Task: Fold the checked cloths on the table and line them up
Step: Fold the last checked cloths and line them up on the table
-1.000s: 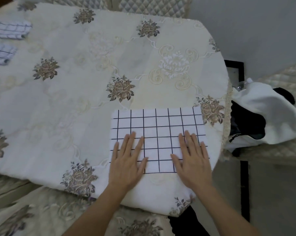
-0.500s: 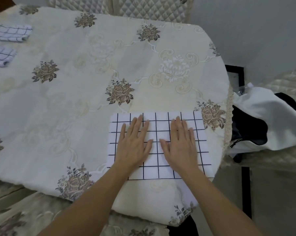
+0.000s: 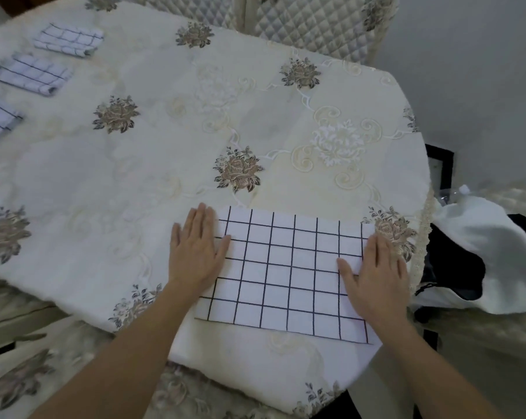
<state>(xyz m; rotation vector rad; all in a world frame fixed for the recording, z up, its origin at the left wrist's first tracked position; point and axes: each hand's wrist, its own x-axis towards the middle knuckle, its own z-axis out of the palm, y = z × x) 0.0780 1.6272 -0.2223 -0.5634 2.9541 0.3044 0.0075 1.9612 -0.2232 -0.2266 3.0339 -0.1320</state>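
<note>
Left hand, right hand spread to checked cloth side edges | palms flat

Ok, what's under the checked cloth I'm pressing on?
The flowered tablecloth shows around the checked cloth, so it lies on that. Anything else beneath it is covered.

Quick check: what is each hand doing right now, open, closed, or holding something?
Left hand: open, fingers straight, flat on the left edge of the checked cloth.
Right hand: open, flat on the cloth's right edge.
</note>
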